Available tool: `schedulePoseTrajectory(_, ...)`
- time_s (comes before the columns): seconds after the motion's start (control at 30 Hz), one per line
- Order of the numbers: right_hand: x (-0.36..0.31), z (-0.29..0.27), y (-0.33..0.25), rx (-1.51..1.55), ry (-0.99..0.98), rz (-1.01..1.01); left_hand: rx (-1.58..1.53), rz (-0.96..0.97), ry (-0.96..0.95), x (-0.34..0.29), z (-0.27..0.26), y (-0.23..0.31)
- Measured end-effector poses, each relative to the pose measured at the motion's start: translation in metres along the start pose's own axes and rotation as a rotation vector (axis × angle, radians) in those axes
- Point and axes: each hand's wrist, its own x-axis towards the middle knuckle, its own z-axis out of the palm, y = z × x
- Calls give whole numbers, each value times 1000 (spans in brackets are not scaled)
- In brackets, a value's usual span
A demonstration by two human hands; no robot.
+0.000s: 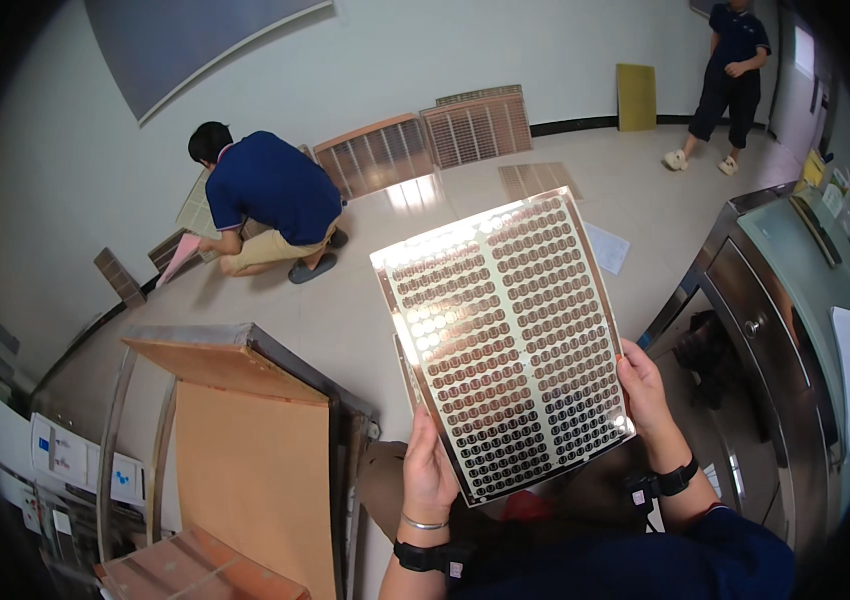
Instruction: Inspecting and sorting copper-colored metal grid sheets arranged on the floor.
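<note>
A shiny rectangular metal sheet [520, 345], patterned with rows of small dark rounded shapes in two blocks, is held up in front of me, slightly tilted. My left hand [429, 468] grips its lower left edge, thumb on the face and the other fingers hidden behind. On the right edge, lower down, my right hand [645, 388] is closed on the same sheet. Light glares off its upper left part. A sliver of another edge shows behind its left side; I cannot tell if that is a second sheet.
Patterned panels [375, 155] lean along the far wall. A person [270, 200] crouches there with a pink sheet [178, 258]; another person [735, 70] stands far right. A brown board rack [255, 480] stands at left, a metal desk [760, 300] at right. Paper [605, 248] lies on the floor.
</note>
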Motion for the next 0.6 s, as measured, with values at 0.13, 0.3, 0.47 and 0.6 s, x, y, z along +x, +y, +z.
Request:
schedulePoseTrajectory(0.13,2,0,-11,-51,-71,-67,270,188,16,2,12,16)
schedulePoseTrajectory(0.3,19,-5,-41,-371,-92,-248,556,439,66,-5,28,31)
schedulePoseTrajectory(0.47,58,6,-50,-371,-32,-440,679,498,16,2,48,24)
schedulePoseTrajectory(0.6,62,26,-48,-641,131,-585,100,-12,26,-5,27,18)
